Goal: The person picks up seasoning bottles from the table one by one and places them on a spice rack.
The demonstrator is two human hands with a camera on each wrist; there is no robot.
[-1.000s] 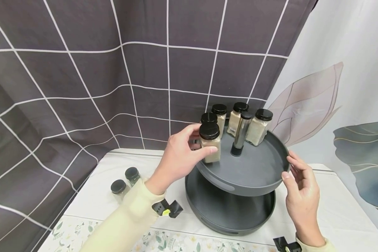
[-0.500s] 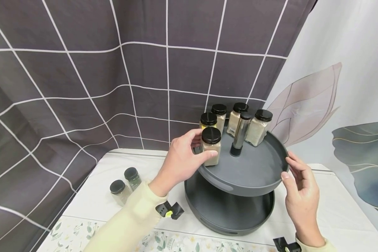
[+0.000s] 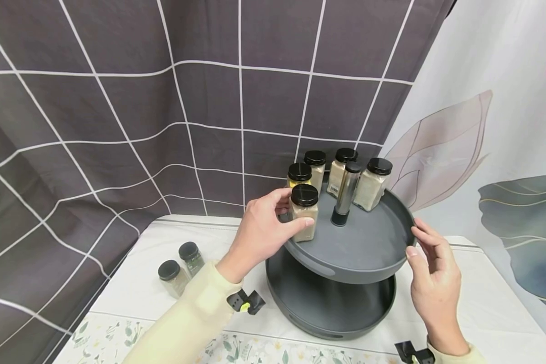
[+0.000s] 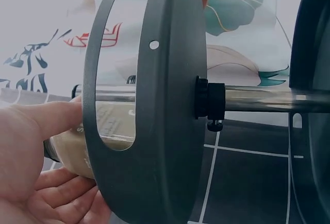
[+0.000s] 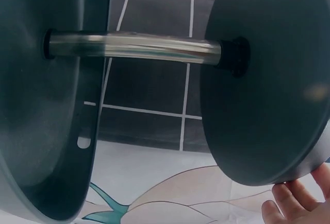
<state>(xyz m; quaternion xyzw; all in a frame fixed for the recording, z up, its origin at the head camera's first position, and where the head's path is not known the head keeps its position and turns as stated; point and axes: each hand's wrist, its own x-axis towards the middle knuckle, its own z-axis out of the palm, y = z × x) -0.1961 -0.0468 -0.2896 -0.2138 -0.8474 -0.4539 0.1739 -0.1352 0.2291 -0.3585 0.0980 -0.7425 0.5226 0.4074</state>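
Observation:
My left hand (image 3: 265, 222) grips a square spice jar (image 3: 304, 217) with a black lid and beige contents, thumb on the near side. The jar stands upright at the left edge of the dark grey upper tray (image 3: 368, 247) of a two-tier rack. In the left wrist view, the jar shows partly through the slot in the tray's wall. At the opposite side, my right hand (image 3: 437, 288) holds that tray's rim between thumb and fingers; fingertips (image 5: 283, 190) touch the rim in the right wrist view. A jar with yellow under its lid (image 3: 299, 175) stands just behind the gripped one.
Several other black-lidded jars, among them one (image 3: 373, 184) at the right, stand around the rack's central metal post (image 3: 347, 194). Below is the lower tray (image 3: 332, 316). Two jars, one with green contents (image 3: 192, 257) and a pale one (image 3: 173, 278), stand on the white-covered table at left.
The left hand and its jar have shifted slightly towards the front, uncovering the yellow of the jar behind. The right hand keeps its place at the rim.

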